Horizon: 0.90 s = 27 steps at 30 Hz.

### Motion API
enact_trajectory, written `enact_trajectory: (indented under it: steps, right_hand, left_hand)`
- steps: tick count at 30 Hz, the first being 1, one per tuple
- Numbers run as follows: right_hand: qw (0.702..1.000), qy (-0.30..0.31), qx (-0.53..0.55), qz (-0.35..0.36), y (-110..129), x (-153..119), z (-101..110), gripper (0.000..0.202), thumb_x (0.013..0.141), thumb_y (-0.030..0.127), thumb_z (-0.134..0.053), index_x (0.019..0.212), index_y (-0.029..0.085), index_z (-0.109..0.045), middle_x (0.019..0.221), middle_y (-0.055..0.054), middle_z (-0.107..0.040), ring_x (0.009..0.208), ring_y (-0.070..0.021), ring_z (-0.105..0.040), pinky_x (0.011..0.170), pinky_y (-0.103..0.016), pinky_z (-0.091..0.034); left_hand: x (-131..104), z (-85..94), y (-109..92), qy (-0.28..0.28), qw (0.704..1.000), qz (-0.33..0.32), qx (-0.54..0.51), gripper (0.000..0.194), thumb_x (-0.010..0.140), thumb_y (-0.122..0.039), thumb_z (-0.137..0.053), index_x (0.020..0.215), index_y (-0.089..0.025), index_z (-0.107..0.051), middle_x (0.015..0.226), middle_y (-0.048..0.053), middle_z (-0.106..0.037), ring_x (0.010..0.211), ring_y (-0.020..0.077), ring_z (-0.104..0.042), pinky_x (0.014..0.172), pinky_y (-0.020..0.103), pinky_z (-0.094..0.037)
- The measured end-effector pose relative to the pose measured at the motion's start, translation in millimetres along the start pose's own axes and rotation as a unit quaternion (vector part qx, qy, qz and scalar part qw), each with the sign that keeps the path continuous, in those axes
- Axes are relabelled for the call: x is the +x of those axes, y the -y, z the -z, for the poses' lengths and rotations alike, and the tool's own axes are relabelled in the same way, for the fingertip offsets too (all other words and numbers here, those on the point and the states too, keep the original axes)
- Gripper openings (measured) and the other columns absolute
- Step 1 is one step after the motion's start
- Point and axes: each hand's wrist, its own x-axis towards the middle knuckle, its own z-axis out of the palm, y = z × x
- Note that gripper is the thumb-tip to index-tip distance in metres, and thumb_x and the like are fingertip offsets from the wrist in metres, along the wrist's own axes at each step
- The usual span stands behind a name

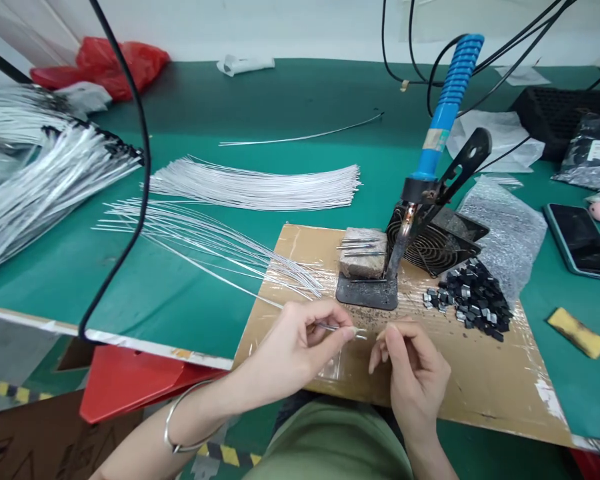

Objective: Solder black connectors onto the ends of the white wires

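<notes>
My left hand (303, 343) is closed in a pinch on a thin white wire, and the wire's split end (360, 333) pokes out past the fingertips. Just to its right, my right hand (415, 370) has its thumb and fingers curled together; whatever may be between them cannot be made out. Both hands are above the front of a brown cardboard sheet (480, 387). Beyond them a blue-handled soldering iron (443, 110) stands tilted in its holder, beside a greyish block (363, 267) with several thin metal strips on top. Loose white wires (220, 243) fan out at the left.
Small black parts (480, 297) are heaped on the cardboard's right side, near bubble wrap (505, 227). A small fan (430, 243) sits behind the iron. A black cable (143, 133) hangs at left. Also around are a wire bundle (260, 187), phone (585, 239) and yellow sponge (577, 332).
</notes>
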Motion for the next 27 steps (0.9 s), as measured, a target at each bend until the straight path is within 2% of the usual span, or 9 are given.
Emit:
enact_trajectory:
  steps: [5,10,20,27]
  right_hand:
    - [0.993,0.016,0.085,-0.074,-1.3,-2.6,-5.6,0.014,0.099,0.024,-0.068,0.099,0.026,-0.081,0.074,0.002,-0.068,0.046,-0.0071,-0.061,0.046,-0.018,-0.052]
    - [0.98,0.036,0.158,-0.117,0.0,-2.8,-8.5,0.012,0.095,0.029,-0.073,0.101,0.032,-0.084,0.081,0.0,-0.075,0.046,-0.0074,-0.063,0.042,-0.017,-0.053]
    - [0.96,0.046,0.206,-0.183,0.8,-4.8,-4.0,0.006,0.092,0.03,-0.078,0.091,0.028,-0.084,0.071,0.003,-0.069,0.046,-0.0047,-0.061,0.043,-0.012,-0.051]
    - [0.945,0.07,0.222,-0.23,5.6,4.2,1.7,0.011,0.085,0.034,-0.084,0.083,0.023,-0.084,0.065,0.001,-0.071,0.04,-0.0044,-0.059,0.039,-0.012,-0.047]
  left_hand:
    - [0.5,-0.6,2.1,-0.005,1.0,0.003,-0.023,0.028,0.09,-0.041,-0.062,0.08,-0.015,-0.066,0.068,0.001,-0.058,0.058,0.0123,-0.041,0.052,0.025,-0.03]
    - [-1.8,-2.1,3.5,0.0,0.999,-0.003,-0.04,0.028,0.091,-0.04,-0.062,0.081,-0.015,-0.067,0.069,0.002,-0.06,0.061,0.0132,-0.048,0.054,0.024,-0.034]
    - [-3.5,-6.9,7.3,-0.009,1.0,-0.007,0.001,0.028,0.094,-0.039,-0.06,0.081,-0.015,-0.068,0.069,0.001,-0.061,0.057,0.0116,-0.044,0.051,0.025,-0.032]
    - [-5.5,-3.5,6.8,0.005,1.0,-0.011,0.019,0.027,0.095,-0.036,-0.061,0.08,-0.015,-0.068,0.067,0.0,-0.059,0.057,0.0112,-0.043,0.051,0.024,-0.03]
